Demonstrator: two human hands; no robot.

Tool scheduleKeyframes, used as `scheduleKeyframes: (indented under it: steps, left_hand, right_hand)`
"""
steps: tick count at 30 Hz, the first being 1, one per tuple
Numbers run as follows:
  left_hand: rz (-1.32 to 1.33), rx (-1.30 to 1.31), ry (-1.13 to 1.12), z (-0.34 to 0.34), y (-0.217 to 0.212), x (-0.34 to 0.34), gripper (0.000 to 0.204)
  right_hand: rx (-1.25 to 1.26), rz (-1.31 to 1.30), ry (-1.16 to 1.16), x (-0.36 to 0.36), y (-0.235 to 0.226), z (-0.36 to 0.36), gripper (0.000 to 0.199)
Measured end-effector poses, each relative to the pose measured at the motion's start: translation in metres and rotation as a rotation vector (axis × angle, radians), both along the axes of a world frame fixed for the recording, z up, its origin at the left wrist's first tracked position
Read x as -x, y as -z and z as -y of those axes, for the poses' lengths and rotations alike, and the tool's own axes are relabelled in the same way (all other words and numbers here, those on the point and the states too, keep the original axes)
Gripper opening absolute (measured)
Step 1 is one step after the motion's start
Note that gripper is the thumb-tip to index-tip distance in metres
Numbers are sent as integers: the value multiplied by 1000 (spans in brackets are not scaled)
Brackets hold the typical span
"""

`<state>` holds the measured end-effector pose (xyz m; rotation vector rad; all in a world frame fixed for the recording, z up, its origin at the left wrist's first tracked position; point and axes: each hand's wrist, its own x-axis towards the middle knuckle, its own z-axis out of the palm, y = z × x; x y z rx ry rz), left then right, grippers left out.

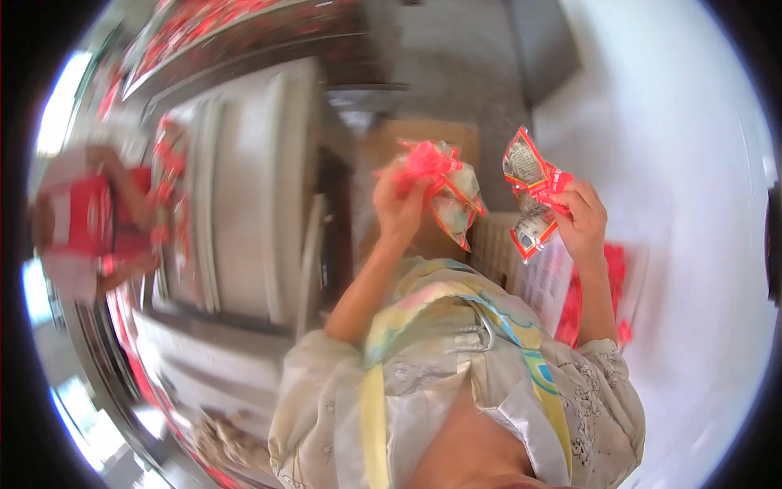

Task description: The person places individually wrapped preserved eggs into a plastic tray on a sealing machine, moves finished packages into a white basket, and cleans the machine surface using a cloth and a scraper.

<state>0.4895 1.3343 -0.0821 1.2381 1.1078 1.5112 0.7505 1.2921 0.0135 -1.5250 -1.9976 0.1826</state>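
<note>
Head view, only one. Heavy fisheye, motion blur on the left side.

Left hand [399, 204] raised mid-frame, fingers closed around a bunch of packets [446, 183]: red-edged sachets with clear windows, gathered at the top and hanging down to the right of the fist. Right hand [580, 218] is raised to the right of it, well apart, pinching two more packets [529, 196] between thumb and fingers near their middle; one sticks up, one hangs down.

Handling, my read: packets look light, soft film, crinkly, probably slick. Contents seem small and loose-ish, so they flop. Best hold is at the sealed red edges or a pinch across the middle, as now. A bunched grip risks one slipping out.

Below the hands: light patterned apron [456, 367] with yellow straps, near edge of frame. Brown carton [423, 134] behind the left hand, far centre. More red packs in a white tray [635, 269] right of the right forearm. Grey machine [244, 196] at left. Another person in red [90, 220] far left, blurred, holding something red; can't tell what.
</note>
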Motion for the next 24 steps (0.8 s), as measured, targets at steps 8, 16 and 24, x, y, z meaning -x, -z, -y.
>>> scheduleKeyframes:
  steps: [8,16,24]
  left_hand:
    - [-410,68,-800,-12,-59,160,14]
    - [-686,177,-1314,-30,10,285,17]
    - [-807,448,-1536,-82,46,298,23]
  right_hand:
    - [130,-400,-549,202,13,-173,21]
    - [168,-628,-759,414,98,-251,11]
    - [221,-703,-778,467,156,-290,17]
